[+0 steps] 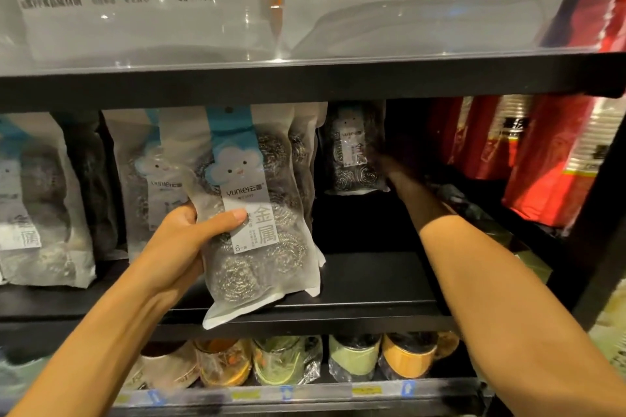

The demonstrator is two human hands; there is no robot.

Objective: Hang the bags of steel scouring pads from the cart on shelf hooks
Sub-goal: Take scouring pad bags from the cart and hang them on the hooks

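Standing upright, top up, bag (261, 247) clamped by left fingers (233, 215); right fingers (388, 161) unclear.

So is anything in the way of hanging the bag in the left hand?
Hooks are hidden under the shelf edge. Hanging bags sit right behind the held bag; the gap to its right holds one back bag, with the right hand at it.

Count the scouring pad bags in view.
5 bags: far-left bag, left-of-centre bag, held bag in the left hand, bag just behind it, back bag by the right hand. Others may hide in shadow.
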